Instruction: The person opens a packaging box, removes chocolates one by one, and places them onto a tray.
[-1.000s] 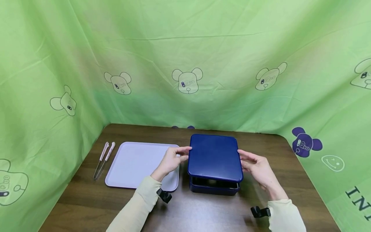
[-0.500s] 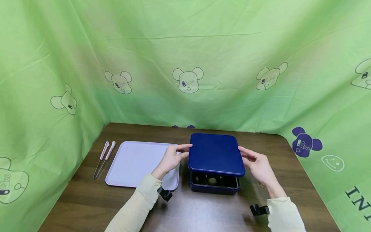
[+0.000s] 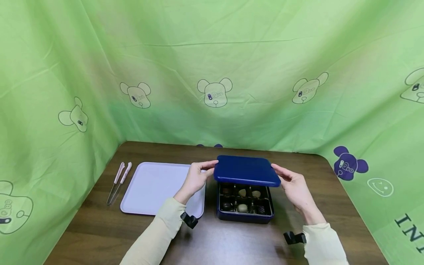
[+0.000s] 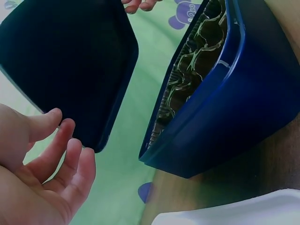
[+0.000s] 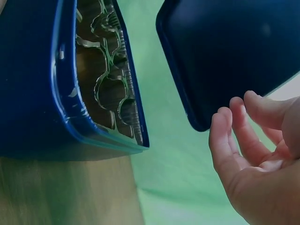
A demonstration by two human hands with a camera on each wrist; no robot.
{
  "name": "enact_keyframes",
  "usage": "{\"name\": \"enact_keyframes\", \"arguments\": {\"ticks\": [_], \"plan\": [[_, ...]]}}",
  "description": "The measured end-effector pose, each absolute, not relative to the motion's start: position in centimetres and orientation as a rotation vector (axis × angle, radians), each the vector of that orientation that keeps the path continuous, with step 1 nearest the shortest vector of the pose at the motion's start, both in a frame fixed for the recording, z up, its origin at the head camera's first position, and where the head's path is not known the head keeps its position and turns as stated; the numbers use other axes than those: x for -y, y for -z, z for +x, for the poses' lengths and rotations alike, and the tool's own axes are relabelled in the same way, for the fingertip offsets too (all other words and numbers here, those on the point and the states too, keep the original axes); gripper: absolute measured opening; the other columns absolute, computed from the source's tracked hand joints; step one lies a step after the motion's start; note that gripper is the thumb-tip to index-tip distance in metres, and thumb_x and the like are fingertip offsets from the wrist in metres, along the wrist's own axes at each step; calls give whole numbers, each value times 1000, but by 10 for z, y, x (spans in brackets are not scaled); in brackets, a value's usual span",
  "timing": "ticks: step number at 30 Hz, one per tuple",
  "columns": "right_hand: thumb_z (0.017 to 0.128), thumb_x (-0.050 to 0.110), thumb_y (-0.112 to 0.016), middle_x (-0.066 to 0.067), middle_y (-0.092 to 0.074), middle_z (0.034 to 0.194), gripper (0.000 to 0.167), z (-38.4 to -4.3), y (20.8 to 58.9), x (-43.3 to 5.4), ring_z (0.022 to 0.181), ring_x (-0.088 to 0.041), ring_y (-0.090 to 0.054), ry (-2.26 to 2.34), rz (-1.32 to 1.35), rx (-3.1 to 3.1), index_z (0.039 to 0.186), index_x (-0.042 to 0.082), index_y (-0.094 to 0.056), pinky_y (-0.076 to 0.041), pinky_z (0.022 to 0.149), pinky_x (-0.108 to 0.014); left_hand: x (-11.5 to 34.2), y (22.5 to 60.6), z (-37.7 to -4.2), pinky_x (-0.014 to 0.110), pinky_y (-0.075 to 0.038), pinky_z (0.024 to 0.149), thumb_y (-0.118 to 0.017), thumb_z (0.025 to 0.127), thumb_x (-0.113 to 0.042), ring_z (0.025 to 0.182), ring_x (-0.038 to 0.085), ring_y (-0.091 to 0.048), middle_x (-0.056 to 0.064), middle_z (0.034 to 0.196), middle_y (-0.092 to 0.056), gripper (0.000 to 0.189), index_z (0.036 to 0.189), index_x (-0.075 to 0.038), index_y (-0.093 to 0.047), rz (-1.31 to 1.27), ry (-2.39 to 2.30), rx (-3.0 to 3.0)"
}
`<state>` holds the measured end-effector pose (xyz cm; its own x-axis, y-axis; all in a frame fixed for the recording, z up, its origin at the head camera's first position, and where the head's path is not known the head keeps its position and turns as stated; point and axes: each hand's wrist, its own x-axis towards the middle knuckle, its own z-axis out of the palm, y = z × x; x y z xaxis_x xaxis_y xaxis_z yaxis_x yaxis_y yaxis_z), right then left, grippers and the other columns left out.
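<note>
A dark blue lid (image 3: 246, 168) is held up and tilted above a matching blue box (image 3: 245, 218), its front edge raised. My left hand (image 3: 194, 179) pinches the lid's left edge between thumb and fingers. On the opposite edge, my right hand (image 3: 296, 187) grips it the same way. Both wrist views show the lid apart from the box rim. Inside the box lies a divided tray with several chocolates, among them a pale one (image 3: 242, 208) and a dark one (image 3: 226, 206). The rear of the tray is hidden under the lid.
Left of the box lies a pale lilac tray (image 3: 159, 184) on the brown wooden table (image 3: 228, 243). Beyond it are tongs (image 3: 119, 183) with pink handles. A green printed curtain (image 3: 212, 55) surrounds the table at the back and sides.
Both hands have lifted the lid and tilted its front edge up and back. The gap has widened, and the chocolates in the box's front part have come into view.
</note>
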<state>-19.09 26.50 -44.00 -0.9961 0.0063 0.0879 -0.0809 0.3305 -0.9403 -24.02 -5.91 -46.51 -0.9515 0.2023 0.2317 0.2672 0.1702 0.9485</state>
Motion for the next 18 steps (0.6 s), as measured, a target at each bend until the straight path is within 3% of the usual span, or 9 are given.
{"name": "enact_keyframes", "arguments": {"ticks": [3, 8, 10, 15, 18], "plan": [[101, 3, -58, 14, -66, 108, 45, -192, 439, -264, 89, 1, -67, -1788, 66, 2485, 145, -4, -50, -57, 76, -21, 58, 463, -240, 19, -43, 51, -66, 95, 0, 51, 5, -52, 14, 102, -75, 28, 121, -5, -74, -454, 1923, 2373], [97, -9, -54, -11, -62, 127, 49, -193, 438, -263, 87, -2, -68, -1763, 46, 2490, 145, -3, -50, -58, 78, -25, 57, 463, -240, 19, -42, 50, -64, 96, 1, 50, 10, -51, 15, 105, -74, 29, 123, -6, -73, -435, 1957, 2361], [97, -9, -54, -15, -63, 125, 48, -193, 438, -262, 87, -3, -69, -1761, 42, 2484, 145, -3, -50, -58, 78, -25, 57, 463, -241, 20, -42, 49, -62, 96, 3, 50, 12, -51, 15, 106, -74, 31, 123, -6, -73, -431, 1966, 2353], [101, 0, -58, 2, -72, 98, 44, -194, 438, -261, 87, -6, -69, -1769, 40, 2461, 144, -5, -51, -59, 76, -25, 56, 462, -242, 20, -43, 49, -62, 95, 2, 49, 12, -53, 16, 108, -73, 31, 124, -6, -73, -414, 1955, 2346], [101, 7, -61, 8, -71, 91, 42, -196, 440, -261, 87, -9, -69, -1774, 55, 2435, 141, -5, -54, -59, 75, -26, 55, 458, -240, 20, -43, 49, -66, 96, -2, 49, 10, -51, 18, 108, -73, 29, 124, -3, -72, -413, 1956, 2341]]}}
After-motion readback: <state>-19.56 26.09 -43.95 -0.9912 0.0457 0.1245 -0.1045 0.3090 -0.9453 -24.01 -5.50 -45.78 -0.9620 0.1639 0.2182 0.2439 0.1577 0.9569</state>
